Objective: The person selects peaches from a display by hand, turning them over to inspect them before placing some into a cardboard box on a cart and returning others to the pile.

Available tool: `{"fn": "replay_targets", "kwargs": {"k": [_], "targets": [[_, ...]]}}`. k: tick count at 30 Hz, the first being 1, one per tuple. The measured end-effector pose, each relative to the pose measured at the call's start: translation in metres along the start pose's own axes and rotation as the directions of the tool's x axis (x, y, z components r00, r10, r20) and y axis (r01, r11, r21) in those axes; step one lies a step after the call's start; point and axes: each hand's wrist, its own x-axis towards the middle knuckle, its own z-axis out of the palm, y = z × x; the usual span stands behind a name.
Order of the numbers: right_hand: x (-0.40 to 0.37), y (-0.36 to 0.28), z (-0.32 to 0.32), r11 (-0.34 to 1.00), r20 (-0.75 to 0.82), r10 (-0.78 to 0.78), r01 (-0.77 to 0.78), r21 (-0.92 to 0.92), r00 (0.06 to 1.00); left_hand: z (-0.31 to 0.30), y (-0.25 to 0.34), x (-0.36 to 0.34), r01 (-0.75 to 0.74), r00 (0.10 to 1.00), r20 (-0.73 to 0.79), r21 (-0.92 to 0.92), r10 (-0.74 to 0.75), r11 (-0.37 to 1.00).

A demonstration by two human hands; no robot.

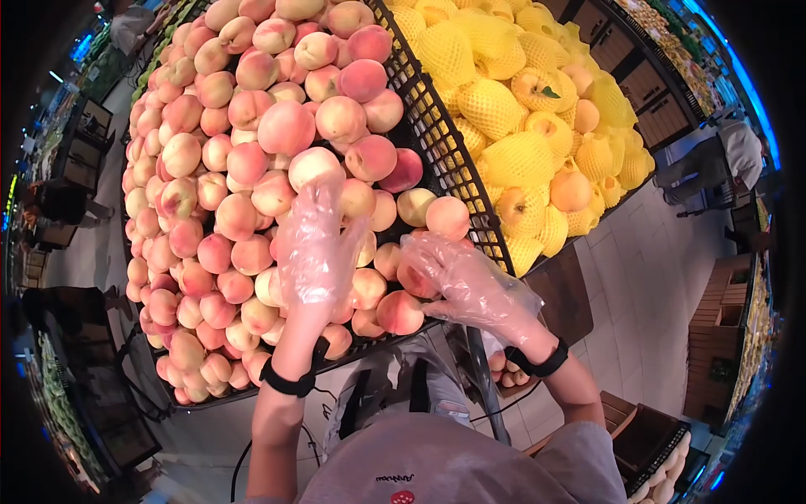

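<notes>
Both my hands wear clear plastic gloves over a large heap of pink and pale yellow peaches. My left hand (pixel 316 244) lies over the middle of the heap, fingers stretched forward and thumb apart. Its fingertips touch the lower side of a pale peach (pixel 314 165). Near the crate's right front corner, my right hand (pixel 470 284) curves its fingers and thumb around a red peach (pixel 415 280), partly hidden by the glove. Another peach (pixel 447 217) sits just beyond those fingers, and one more (pixel 400 312) rests by the thumb.
A black plastic crate wall (pixel 445 139) divides the peaches from fruit in yellow foam nets (pixel 525 155). Below my right forearm, a dark bar (pixel 487 382) stands beside bagged fruit (pixel 508 370). Other people (pixel 714 164) stand in the aisles among produce stands.
</notes>
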Motion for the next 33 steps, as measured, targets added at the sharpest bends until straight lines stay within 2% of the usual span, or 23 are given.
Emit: {"fn": "replay_targets", "kwargs": {"k": [3, 7, 12, 15, 16, 17, 18, 19, 20, 21, 22, 23, 27, 30, 33], "targets": [[-0.002, -0.003, -0.016, 0.982, 0.002, 0.184, -0.184, 0.038, 0.983, 0.027, 0.003, 0.032, -0.081, 0.995, -0.05, 0.176, 0.091, 0.981], [-0.005, 0.012, -0.024, 0.998, -0.243, 0.057, -0.052, 0.027, 0.968, 0.073, 0.0, 0.06, -0.125, 0.988, -0.04, 0.375, 0.15, 0.919], [-0.016, 0.018, -0.034, 0.983, -0.311, 0.149, -0.106, 0.15, 0.939, 0.086, 0.017, 0.066, -0.048, 0.998, -0.005, 0.516, 0.059, 0.855], [-0.018, 0.022, -0.035, 0.934, -0.277, 0.261, -0.169, 0.315, 0.925, 0.069, 0.025, 0.067, 0.072, 0.997, -0.013, 0.34, -0.072, 0.938], [-0.017, 0.022, -0.037, 0.907, -0.271, 0.296, -0.179, 0.382, 0.916, 0.062, 0.022, 0.065, 0.155, 0.986, 0.041, 0.098, -0.16, 0.983], [-0.016, 0.021, -0.038, 0.874, -0.263, 0.332, -0.19, 0.447, 0.906, 0.055, 0.018, 0.063, 0.258, 0.965, 0.095, -0.14, -0.246, 0.956], [-0.013, 0.022, -0.041, 0.868, -0.277, 0.335, -0.181, 0.462, 0.901, 0.042, 0.01, 0.063, 0.395, 0.919, 0.234, -0.513, -0.319, 0.762], [-0.01, 0.024, -0.044, 0.867, -0.282, 0.332, -0.172, 0.468, 0.9, 0.032, 0.003, 0.061, 0.477, 0.876, 0.385, -0.782, -0.289, 0.402], [-0.007, 0.024, -0.047, 0.864, -0.285, 0.328, -0.164, 0.476, 0.901, 0.023, -0.004, 0.058, 0.534, 0.812, 0.527, -0.844, -0.253, -0.046], [-0.003, 0.024, -0.05, 0.87, -0.285, 0.327, -0.169, 0.464, 0.901, 0.017, -0.011, 0.056, 0.542, 0.782, 0.591, -0.802, -0.2, -0.25], [0.0, 0.023, -0.053, 0.874, -0.285, 0.329, -0.175, 0.453, 0.9, 0.017, -0.017, 0.053, 0.545, 0.78, 0.605, -0.784, -0.164, -0.297], [0.002, 0.019, -0.056, 0.879, -0.284, 0.331, -0.185, 0.44, 0.9, 0.017, -0.022, 0.048, 0.545, 0.785, 0.6, -0.787, -0.155, -0.288], [0.014, 0.006, -0.062, 0.755, -0.179, 0.473, -0.292, 0.587, 0.863, 0.023, -0.036, 0.023, 0.556, 0.796, 0.59, -0.801, -0.137, -0.221], [0.029, 0.008, -0.06, 0.827, -0.208, 0.282, -0.127, 0.548, 0.937, 0.028, -0.037, -0.011, 0.573, 0.787, 0.6, -0.797, -0.142, -0.193], [0.046, -0.016, -0.066, 0.691, -0.05, 0.345, -0.217, 0.689, 0.937, 0.033, -0.034, -0.042, 0.58, 0.789, 0.599, -0.799, -0.136, -0.156]]}}
